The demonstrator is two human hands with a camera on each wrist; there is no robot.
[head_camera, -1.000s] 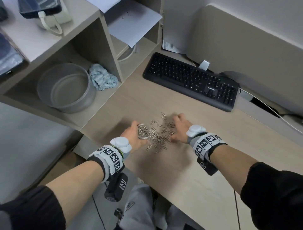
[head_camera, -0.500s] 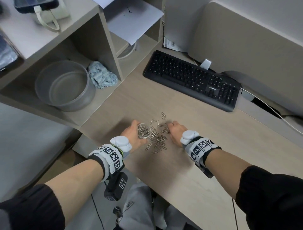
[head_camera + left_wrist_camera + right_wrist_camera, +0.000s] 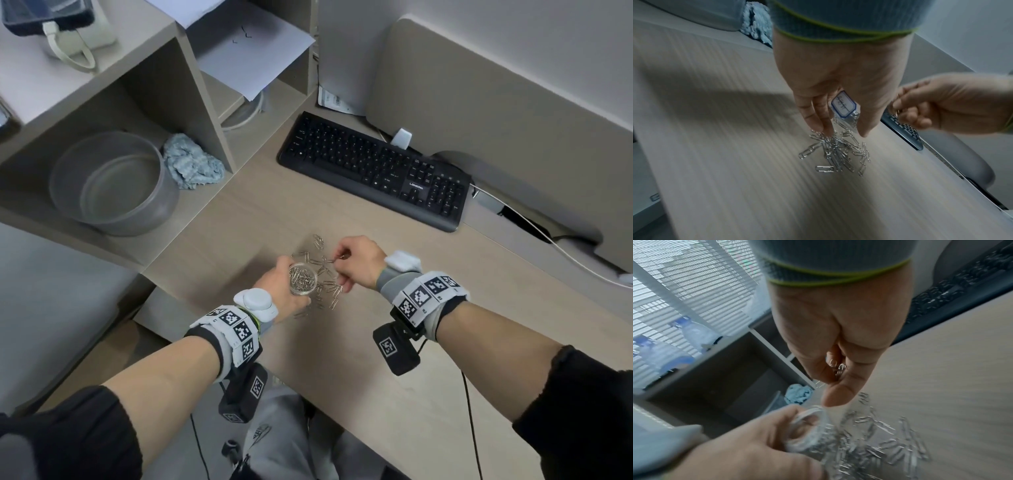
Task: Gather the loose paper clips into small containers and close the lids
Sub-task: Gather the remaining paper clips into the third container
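Here we held the small clear container [image 3: 302, 280] in our left hand [image 3: 278, 291], fingers wrapped round its wall, mouth up and part filled with clips, just above the loose paper clips [image 3: 325, 274] scattered near the desk's [image 3: 394, 359] front left edge. Our right hand [image 3: 356, 262] pinched a few clips beside the rim. Bare desk lay nearer us; the keyboard [image 3: 373, 169] sat well apart behind.
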